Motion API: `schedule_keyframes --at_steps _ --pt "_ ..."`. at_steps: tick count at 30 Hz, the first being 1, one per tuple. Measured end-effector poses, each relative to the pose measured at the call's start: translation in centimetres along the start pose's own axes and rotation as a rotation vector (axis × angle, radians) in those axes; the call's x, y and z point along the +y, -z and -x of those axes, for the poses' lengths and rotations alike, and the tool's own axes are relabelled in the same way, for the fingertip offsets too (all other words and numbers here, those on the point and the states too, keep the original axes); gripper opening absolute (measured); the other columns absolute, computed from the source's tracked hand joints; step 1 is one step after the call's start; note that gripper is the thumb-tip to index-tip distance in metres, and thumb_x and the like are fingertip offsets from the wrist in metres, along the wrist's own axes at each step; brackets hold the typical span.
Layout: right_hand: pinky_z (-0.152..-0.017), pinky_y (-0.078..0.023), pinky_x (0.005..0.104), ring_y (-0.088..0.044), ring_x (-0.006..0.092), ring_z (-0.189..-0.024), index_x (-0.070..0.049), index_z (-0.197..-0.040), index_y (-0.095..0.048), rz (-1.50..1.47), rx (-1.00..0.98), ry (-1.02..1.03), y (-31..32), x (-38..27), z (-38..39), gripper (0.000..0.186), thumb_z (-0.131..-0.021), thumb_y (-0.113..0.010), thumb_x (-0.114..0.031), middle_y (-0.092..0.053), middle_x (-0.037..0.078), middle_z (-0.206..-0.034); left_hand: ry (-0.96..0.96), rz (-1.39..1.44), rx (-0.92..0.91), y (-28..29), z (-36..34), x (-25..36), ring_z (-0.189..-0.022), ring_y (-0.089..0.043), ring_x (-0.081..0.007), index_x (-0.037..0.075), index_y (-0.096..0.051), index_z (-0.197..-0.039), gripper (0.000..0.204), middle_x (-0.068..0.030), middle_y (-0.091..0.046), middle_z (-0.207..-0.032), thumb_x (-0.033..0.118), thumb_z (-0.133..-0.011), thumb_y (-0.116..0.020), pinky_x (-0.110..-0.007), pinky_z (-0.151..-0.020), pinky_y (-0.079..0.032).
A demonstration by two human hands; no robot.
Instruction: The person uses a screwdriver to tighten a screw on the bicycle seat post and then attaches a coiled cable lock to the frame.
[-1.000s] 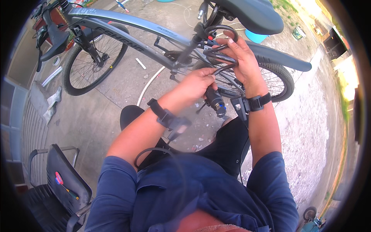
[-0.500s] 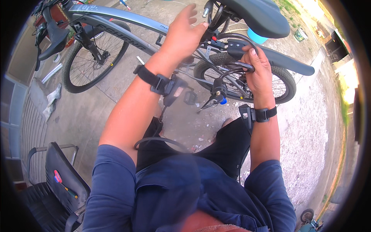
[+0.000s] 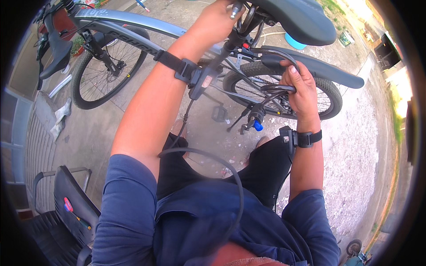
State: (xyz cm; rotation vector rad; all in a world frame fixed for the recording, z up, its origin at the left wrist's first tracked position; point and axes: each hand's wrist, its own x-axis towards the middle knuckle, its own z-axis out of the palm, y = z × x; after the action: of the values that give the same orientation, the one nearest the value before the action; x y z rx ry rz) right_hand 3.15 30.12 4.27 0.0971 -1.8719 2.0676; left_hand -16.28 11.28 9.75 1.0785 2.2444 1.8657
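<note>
Left hand (image 3: 217, 20) gripped the seat post (image 3: 230, 42) at top centre, under the saddle (image 3: 295, 17); right hand (image 3: 299, 86) clenched black cable loop (image 3: 277, 71), right of post, above rear wheel (image 3: 330, 95).

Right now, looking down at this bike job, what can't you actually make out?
Head view only:
- Left hand: fingertips cut off by the top edge, so what they pinch near the seat post is unclear.
- Right hand: its palm hides how the black cable runs through it.
- Rear wheel: hub hidden behind the frame and hand.
- Blue-tipped part: too small to identify.
</note>
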Motion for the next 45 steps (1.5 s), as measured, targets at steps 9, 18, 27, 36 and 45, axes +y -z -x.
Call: schedule_keyframes --at_steps 9,18,27,36,45 --pt "-0.059 -0.031 0.0240 -0.033 0.0071 -0.061 0.004 -0.118 -0.058 -0.023 0.001 -0.006 -0.4 0.0 -0.1 0.030 -0.102 -0.054 -0.021 -0.037 -0.004 -0.067 -0.050 0.135 0.135 0.3 0.1 -3.5 -0.076 -0.063 -0.0153 0.001 -0.054 -0.124 0.027 -0.0092 -0.067 -0.094 0.012 -0.099 -0.051 -0.031 -0.064 -0.051" --pt "-0.058 -0.030 0.0237 -0.032 0.0065 -0.060 0.003 -0.118 -0.058 -0.013 0.016 -0.015 -0.4 -0.1 -0.2 0.030 -0.102 -0.054 -0.021 -0.036 -0.004 -0.067 0.229 0.376 0.150 -0.4 6.5 -4.5 -0.072 -0.066 -0.0142 -0.003 -0.053 -0.108 0.026 -0.0106 -0.066 -0.087 0.021 -0.099 -0.057 -0.025 -0.059 -0.050" --pt "-0.057 -0.028 0.0229 -0.031 0.0057 -0.059 0.005 -0.119 -0.058 0.010 0.034 -0.009 -0.6 -0.5 -0.2 0.033 -0.102 -0.053 -0.022 -0.036 -0.005 -0.067 0.310 0.459 0.350 1.4 10.0 -3.9 -0.052 -0.060 -0.0114 0.002 -0.046 -0.119 0.033 -0.0080 -0.066 -0.079 0.012 -0.093 -0.064 -0.021 -0.043 -0.041" --pt "-0.056 -0.029 0.0225 -0.031 0.0051 -0.057 0.005 -0.121 -0.058 0.039 0.051 -0.012 -0.9 -1.0 -0.5 0.034 -0.102 -0.052 -0.023 -0.034 -0.005 -0.065 0.137 0.093 0.112 1.5 10.5 -3.6 -0.071 -0.065 -0.0104 0.007 -0.064 -0.119 0.025 -0.0050 -0.067 -0.085 0.016 -0.097 -0.058 -0.026 -0.058 -0.047" --pt "-0.055 -0.033 0.0226 -0.032 0.0053 -0.055 0.005 -0.121 -0.058 0.027 0.058 0.000 -0.9 -0.8 -0.4 0.036 -0.103 -0.051 -0.024 -0.034 -0.005 -0.064 -0.209 -0.791 0.202 1.7 11.5 -1.8 -0.066 -0.063 -0.0259 0.009 -0.065 -0.097 0.028 -0.0075 -0.059 -0.076 0.023 -0.077 -0.081 -0.038 -0.058 -0.049"
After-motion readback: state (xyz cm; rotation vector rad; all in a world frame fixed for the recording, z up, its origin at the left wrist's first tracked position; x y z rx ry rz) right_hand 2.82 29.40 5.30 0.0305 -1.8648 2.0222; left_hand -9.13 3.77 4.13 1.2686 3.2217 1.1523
